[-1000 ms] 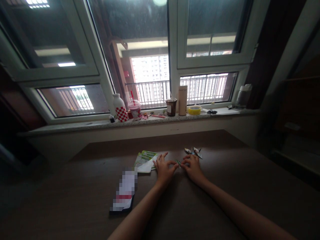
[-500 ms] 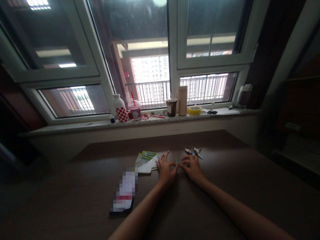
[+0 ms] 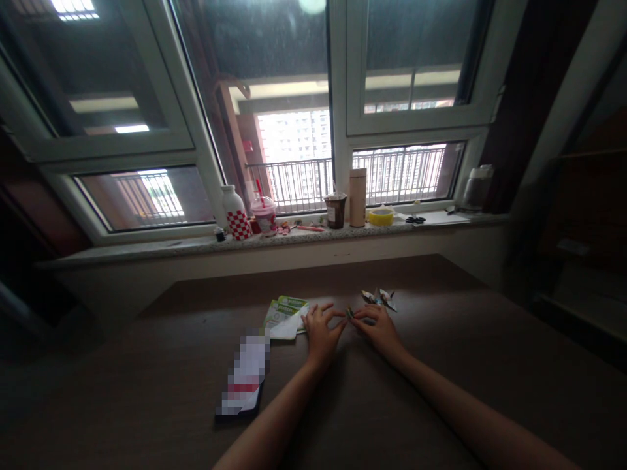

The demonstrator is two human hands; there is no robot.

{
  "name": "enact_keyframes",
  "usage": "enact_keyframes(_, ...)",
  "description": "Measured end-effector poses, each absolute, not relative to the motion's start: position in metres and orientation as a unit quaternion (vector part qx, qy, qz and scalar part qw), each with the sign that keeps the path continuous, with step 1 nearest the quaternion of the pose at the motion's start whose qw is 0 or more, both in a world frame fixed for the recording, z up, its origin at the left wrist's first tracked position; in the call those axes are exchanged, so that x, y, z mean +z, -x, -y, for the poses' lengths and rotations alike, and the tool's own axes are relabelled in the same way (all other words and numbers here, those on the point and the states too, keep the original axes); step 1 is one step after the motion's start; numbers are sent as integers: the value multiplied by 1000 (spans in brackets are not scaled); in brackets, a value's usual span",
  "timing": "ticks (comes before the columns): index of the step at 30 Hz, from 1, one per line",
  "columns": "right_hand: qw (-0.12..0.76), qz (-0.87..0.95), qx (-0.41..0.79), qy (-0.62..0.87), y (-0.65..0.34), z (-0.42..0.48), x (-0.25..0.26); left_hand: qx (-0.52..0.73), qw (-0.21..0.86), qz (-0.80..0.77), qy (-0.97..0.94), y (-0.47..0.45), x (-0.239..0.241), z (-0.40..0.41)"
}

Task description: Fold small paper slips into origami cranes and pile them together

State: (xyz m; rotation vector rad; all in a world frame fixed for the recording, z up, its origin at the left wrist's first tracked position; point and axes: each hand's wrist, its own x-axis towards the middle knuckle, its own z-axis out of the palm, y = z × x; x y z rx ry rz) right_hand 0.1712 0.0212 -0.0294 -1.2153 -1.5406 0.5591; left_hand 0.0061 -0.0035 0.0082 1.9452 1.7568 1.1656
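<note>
My left hand (image 3: 321,329) and my right hand (image 3: 379,328) rest on the dark wooden table (image 3: 441,365), fingertips meeting over a small folded paper piece (image 3: 349,313). Both hands pinch or press that piece with their fingers curled; the piece is tiny and mostly covered. Just beyond my right hand lies a finished folded paper figure (image 3: 379,297) with pointed wings. A stack of green and white paper sheets (image 3: 284,316) lies beside my left hand.
A phone (image 3: 243,375) lies on the table to the left of my left forearm. On the windowsill (image 3: 196,243) stand a checked bottle (image 3: 235,212), a pink drink cup (image 3: 265,215), a brown cup (image 3: 336,209), a tall flask (image 3: 358,196) and a tape roll (image 3: 381,215).
Both hands stayed in place on the table. Their fingers shifted on the small paper piece, the left hand's fingers lifting and then curling back down.
</note>
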Motion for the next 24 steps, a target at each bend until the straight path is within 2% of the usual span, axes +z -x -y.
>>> enact_keyframes(13, 507, 645, 275, 501, -171, -17, -23, 373, 152, -613, -680, -9, 3, 2)
enact_keyframes(18, 519, 632, 286, 499, -171, -20, -26, 392, 137, -612, -673, -6, 3, 2)
enact_keyframes(24, 494, 642, 279, 516, -172, -21, -26, 415, 121, -603, -670, -5, 3, 3)
